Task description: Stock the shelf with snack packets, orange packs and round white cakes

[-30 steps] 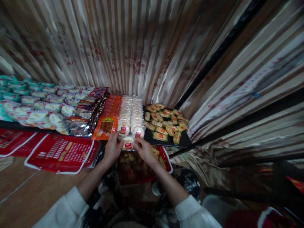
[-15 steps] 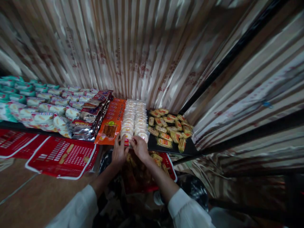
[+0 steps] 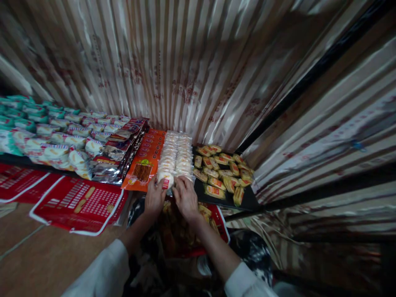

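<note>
A round white cracker in a clear wrapper with a red label (image 3: 166, 180) lies at the front end of two rows of similar wrapped white crackers (image 3: 184, 150). My left hand (image 3: 155, 199) grips its left edge, fingers bent over it. From the right, my right hand (image 3: 187, 199) has its fingers curled at the same packet's right edge, in front of the right row. Below my hands, a red bag (image 3: 221, 222) with white edging holds several yellow-wrapped snacks (image 3: 206, 212); my forearms partly hide it.
An orange snack pouch (image 3: 144, 163) lies left of the rows, beside stacked shiny dark packets (image 3: 119, 154). Farther left are white packets (image 3: 55, 152) and green ones (image 3: 26, 113). Yellow packets (image 3: 215, 192) lie on the black shelf (image 3: 225, 200) at right. A striped sheet (image 3: 173, 62) hangs behind.
My right hand has shifted slightly down and its fingers are more curled. The labelled cracker packet now shows more of its round face. The view has moved slightly.
</note>
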